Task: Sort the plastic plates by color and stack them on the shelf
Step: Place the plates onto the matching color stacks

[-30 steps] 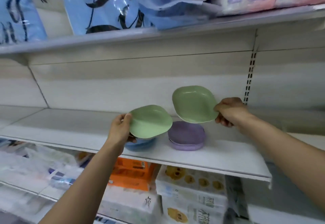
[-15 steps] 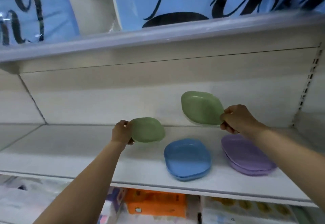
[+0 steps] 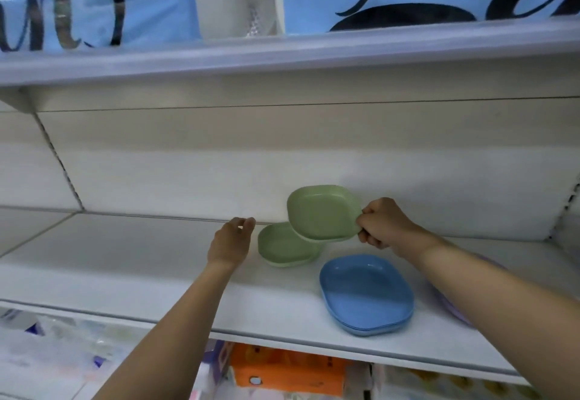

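Note:
A green plate point(image 3: 277, 249) lies flat on the white shelf point(image 3: 125, 261), near its back. My left hand point(image 3: 230, 241) hovers just left of it, fingers apart, holding nothing. My right hand point(image 3: 381, 224) grips the right rim of a second green plate point(image 3: 323, 213), held tilted above and overlapping the first one. A stack of blue plates point(image 3: 365, 294) sits at the shelf's front, right of centre. The purple plates point(image 3: 455, 310) lie further right, mostly hidden behind my right forearm.
An upper shelf point(image 3: 282, 54) with blue-and-white packages overhangs closely. The back panel point(image 3: 219, 164) stands right behind the green plates. Below the shelf edge are an orange box point(image 3: 288, 368) and packaged goods. The left half of the shelf is bare.
My left hand has set its green plate down on the shelf and let go. My right hand has lowered its green plate leftward over it. The view has moved closer.

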The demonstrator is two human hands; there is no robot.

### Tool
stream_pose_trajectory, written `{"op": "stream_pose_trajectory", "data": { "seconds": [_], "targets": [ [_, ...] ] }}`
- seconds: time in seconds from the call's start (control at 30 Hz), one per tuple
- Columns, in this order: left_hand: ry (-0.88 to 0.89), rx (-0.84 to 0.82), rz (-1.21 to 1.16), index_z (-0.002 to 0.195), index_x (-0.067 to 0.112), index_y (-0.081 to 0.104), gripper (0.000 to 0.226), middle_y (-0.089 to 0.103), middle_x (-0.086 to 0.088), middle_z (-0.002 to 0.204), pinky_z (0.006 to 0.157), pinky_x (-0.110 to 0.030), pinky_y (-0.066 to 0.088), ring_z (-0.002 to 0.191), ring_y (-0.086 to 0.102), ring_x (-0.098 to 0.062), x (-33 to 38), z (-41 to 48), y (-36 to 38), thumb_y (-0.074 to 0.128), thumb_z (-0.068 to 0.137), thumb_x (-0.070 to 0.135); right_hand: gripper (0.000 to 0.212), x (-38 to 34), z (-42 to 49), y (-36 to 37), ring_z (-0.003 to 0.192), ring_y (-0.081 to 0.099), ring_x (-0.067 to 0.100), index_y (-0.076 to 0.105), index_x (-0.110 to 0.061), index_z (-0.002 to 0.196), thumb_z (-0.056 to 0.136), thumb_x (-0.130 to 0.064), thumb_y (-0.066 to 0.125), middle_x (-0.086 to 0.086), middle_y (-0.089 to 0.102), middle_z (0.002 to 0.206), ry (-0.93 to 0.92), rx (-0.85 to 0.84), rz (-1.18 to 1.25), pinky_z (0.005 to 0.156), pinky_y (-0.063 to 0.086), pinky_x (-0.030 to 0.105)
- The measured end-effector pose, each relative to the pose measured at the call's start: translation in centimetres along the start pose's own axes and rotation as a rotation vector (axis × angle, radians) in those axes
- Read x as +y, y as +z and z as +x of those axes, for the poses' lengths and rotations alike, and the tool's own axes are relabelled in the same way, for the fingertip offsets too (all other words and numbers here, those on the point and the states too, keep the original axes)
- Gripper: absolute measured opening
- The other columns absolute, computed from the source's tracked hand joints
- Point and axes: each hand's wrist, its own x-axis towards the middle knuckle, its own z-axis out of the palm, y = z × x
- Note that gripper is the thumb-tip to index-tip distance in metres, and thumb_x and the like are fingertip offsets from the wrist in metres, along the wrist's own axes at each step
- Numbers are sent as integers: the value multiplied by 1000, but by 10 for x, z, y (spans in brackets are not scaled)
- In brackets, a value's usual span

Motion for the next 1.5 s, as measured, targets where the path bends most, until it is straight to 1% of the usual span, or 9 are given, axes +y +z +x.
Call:
{"op": "stream_pose_trajectory", "data": {
  "seconds": [0.17, 0.4, 0.53, 0.63, 0.7, 0.83, 1.07, 1.17, 1.5],
  "targets": [
    [106, 121, -35, 138, 20, 47, 52, 59, -1, 126, 87, -29, 41, 105, 56, -16, -9, -37, -32, 44, 96, 50, 17, -13, 17, 40, 36, 39, 16, 59, 4, 73, 82, 4, 44, 16, 61, 58, 33, -69, -51, 36, 29, 17],
    [251, 185, 81, 145, 24, 35, 68, 53, 2, 135, 94, -38, 47, 119, 51, -17, -24, -81, -57, 37, 88, 61, 21, -8, 34, 81, 36, 43, 18, 59, 10, 90, 79, 3, 42, 16, 60, 53, 100, -108, -126, 36, 31, 19],
    [276, 180, 144, 147, 26, 32, 72, 49, 3, 140, 97, -39, 46, 123, 48, -16, -24, -87, -55, 32, 86, 64, 15, -5, 32, 84, 38, 51, 19, 57, 4, 81, 81, -2, 43, 17, 65, 60, 50, -92, -202, 37, 39, 21],
    [305, 164, 162, 148, 26, 29, 74, 47, 2, 142, 98, -38, 45, 125, 46, -17, -16, -89, -53, 30, 85, 65, 21, -7, 25, 75, 64, 68, 27, 53, -8, 76, 88, -23, 46, 9, 65, 72, -71, -14, -401, 63, 55, 32],
    [339, 157, 181, 149, 26, 27, 75, 47, 0, 143, 100, -39, 45, 126, 46, -18, -5, -92, -51, 29, 85, 65, 26, -9, 14, 64, 92, 65, 32, 56, -13, 97, 92, -37, 45, 7, 64, 96, -141, 51, -514, 78, 50, 35],
    [432, 200, 263, 149, 22, 27, 73, 50, -2, 141, 102, -41, 42, 123, 50, -21, 23, -105, -44, 26, 92, 67, 38, -9, -27, 28, 111, 56, 22, 48, -23, 128, 97, -44, 39, -4, 53, 129, -313, 104, -560, 89, 44, 35],
    [610, 256, 290, 145, 21, 34, 66, 57, -1, 131, 99, -43, 41, 113, 55, -23, 93, -165, -14, 29, 93, 61, 50, 32, -116, -65, 107, 61, 28, 61, -18, 122, 89, -48, 38, 6, 59, 128, -654, 518, -756, 86, 49, 43],
    [680, 202, 232, 146, 23, 34, 67, 56, 1, 131, 98, -43, 43, 115, 54, -22, 125, -202, 15, 30, 92, 63, 47, 68, -152, -112, 115, 54, 26, 57, -20, 126, 91, -47, 41, 7, 54, 134, -652, 595, -757, 91, 45, 42],
    [889, -34, 99, 146, 30, 32, 72, 57, 4, 126, 88, -40, 49, 110, 56, -20, 254, -338, 142, 27, 87, 71, 50, 200, -275, -287, 104, 58, 27, 55, -19, 127, 90, -48, 40, 3, 57, 124, -388, 733, -892, 75, 49, 39]
  ]
}}
